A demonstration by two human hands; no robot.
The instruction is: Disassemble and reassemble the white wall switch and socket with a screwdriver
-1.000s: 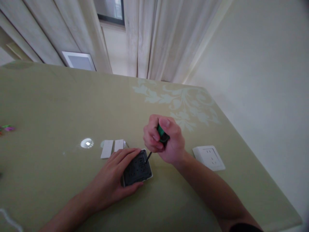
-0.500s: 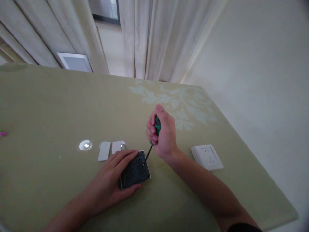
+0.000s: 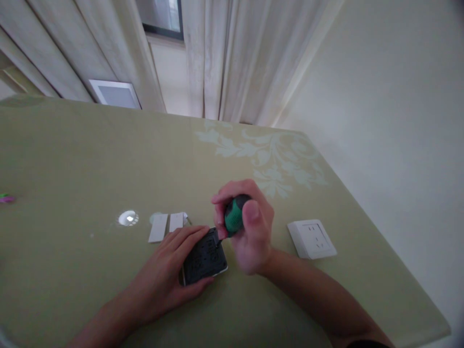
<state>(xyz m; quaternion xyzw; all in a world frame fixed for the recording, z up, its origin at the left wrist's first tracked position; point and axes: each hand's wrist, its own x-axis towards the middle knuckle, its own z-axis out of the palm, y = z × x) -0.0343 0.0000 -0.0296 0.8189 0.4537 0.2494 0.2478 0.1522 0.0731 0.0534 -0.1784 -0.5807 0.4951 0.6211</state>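
Note:
My left hand [image 3: 174,261] grips the far and near edges of a wall socket panel [image 3: 205,258], which lies with its black back facing up on the table. Wrapped in my right hand [image 3: 252,232] is a screwdriver [image 3: 235,214] with a green and black handle. Its shaft tilts down to the panel's upper right part; the tip is hard to make out. Just beyond my left fingers lie two white switch rocker plates, the left plate [image 3: 158,228] and the right plate [image 3: 176,220]. A small shiny piece beside the right plate is unclear.
A white boxed socket [image 3: 312,239] sits to the right of my right hand. The pale green table [image 3: 108,159] has a leaf pattern at its far right and meets a white wall [image 3: 391,121]. Curtains [image 3: 250,58] hang behind. A small pink and green item [image 3: 6,198] lies far left.
My right hand has turned and come lower, so the screwdriver handle's rounded end now faces me. My left hand and the panel stay almost in place.

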